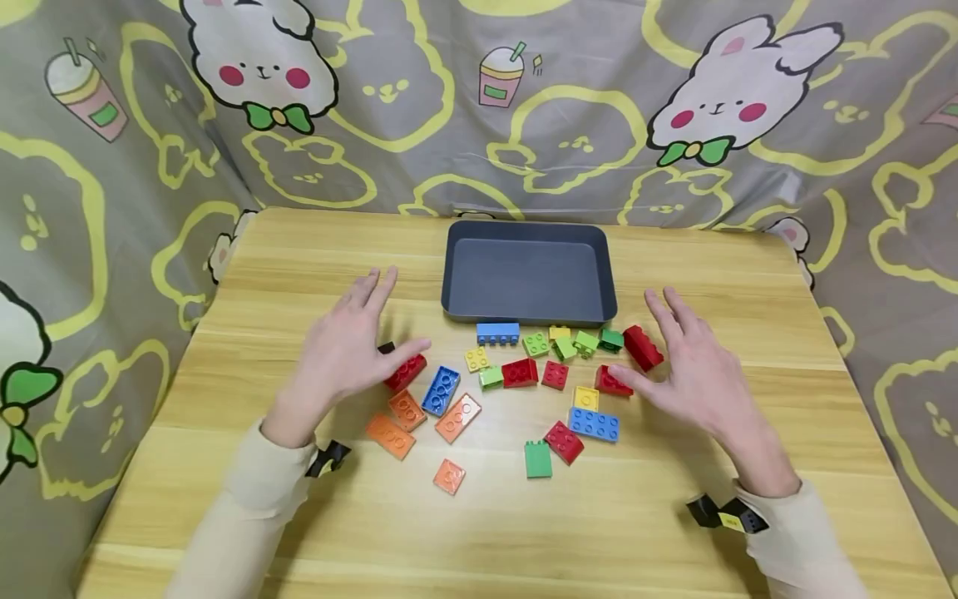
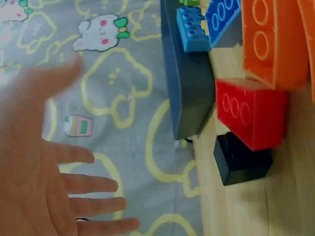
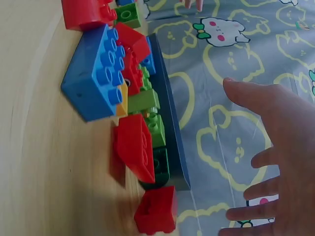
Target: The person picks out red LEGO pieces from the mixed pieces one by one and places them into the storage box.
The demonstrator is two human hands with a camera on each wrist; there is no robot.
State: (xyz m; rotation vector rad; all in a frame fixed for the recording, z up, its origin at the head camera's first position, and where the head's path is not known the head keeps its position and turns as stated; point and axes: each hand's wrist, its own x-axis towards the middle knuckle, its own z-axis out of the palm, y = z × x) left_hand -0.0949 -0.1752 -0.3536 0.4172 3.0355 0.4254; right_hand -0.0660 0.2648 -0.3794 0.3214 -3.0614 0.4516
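Observation:
My left hand (image 1: pixel 348 349) hovers at the left of the scattered toy building bricks, fingers spread and holding nothing. Closest to its thumb are a red brick (image 2: pixel 253 113) and a black brick (image 2: pixel 242 158), partly covered by the hand in the head view. My right hand (image 1: pixel 699 370) is on the other side, fingers straight and apart, nothing in it. A dark red brick (image 1: pixel 642 348) and another red brick (image 1: pixel 614 381) lie beside its thumb. Between the hands lie blue (image 1: pixel 441 391), orange (image 1: pixel 391 436), yellow (image 1: pixel 586 398) and green (image 1: pixel 537 459) bricks, several upside down or on their sides.
A dark grey rectangular tray (image 1: pixel 528 279) stands behind the bricks, with nothing in it. A blue brick (image 1: pixel 497 334) lies against its front wall. The wooden table (image 1: pixel 479 549) meets a patterned cloth (image 1: pixel 419 116) at the back and sides.

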